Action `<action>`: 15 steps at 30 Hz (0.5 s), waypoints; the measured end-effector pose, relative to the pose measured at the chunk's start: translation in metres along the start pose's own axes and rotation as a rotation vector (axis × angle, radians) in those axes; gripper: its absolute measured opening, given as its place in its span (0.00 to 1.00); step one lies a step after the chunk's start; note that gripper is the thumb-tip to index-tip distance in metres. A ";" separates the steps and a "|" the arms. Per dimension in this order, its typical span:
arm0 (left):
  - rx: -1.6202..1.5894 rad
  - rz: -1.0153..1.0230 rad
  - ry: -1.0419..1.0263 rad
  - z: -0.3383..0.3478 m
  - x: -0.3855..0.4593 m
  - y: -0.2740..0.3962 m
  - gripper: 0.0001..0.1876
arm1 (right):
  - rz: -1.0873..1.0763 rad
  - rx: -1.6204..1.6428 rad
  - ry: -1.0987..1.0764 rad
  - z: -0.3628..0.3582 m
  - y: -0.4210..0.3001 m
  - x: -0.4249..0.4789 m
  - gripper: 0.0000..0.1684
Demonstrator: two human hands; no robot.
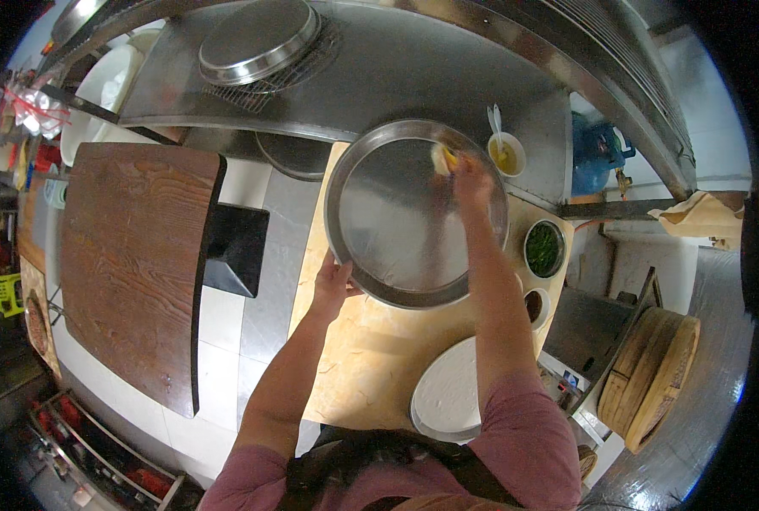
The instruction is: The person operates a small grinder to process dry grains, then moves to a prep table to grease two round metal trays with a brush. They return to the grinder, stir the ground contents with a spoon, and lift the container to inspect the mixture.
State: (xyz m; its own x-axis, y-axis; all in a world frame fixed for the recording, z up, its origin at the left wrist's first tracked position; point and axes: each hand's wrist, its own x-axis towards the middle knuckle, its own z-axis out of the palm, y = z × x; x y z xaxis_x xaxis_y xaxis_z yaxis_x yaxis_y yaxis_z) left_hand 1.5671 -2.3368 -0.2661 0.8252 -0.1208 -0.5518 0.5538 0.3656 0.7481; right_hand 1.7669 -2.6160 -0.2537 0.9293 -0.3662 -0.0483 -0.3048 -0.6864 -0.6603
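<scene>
A wide round metal pan (386,211) rests on the yellow stone-patterned tabletop (354,358), its far side near the steel counter. My left hand (333,287) grips the pan's near left rim, thumb on top. Over the far right part of the pan, my right hand (472,182) holds a small pale yellow-and-white pad or brush (443,159); motion blur hides its exact kind. Just right of that hand stands a white cup (513,167) of yellow liquid with spoons in it. A bowl of white batter (446,386) sits partly beneath my right forearm.
Chopped greens (544,249) fill a round bowl at the table's right edge, beside a white bowl with dark contents (534,305). An upturned pan (258,41) lies on a wire rack on the steel counter (405,70). Leftward stands a wooden table (137,274); bamboo steamers (648,377) stand at right.
</scene>
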 end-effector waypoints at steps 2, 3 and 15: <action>-0.011 -0.031 0.023 0.002 0.002 0.002 0.28 | -0.329 -0.171 -0.034 0.026 -0.035 -0.032 0.21; -0.021 -0.044 0.042 0.002 0.001 0.003 0.28 | -0.241 -0.036 -0.251 0.033 -0.057 -0.058 0.18; -0.024 -0.007 0.058 0.013 -0.006 0.008 0.26 | -0.238 -0.211 -0.126 0.010 -0.001 -0.067 0.13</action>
State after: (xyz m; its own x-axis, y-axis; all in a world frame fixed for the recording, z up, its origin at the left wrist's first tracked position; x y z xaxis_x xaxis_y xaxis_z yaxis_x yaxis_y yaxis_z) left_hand 1.5680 -2.3454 -0.2513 0.8133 -0.0699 -0.5776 0.5557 0.3874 0.7356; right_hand 1.7069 -2.5838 -0.2574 0.9940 -0.1085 -0.0120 -0.1001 -0.8632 -0.4949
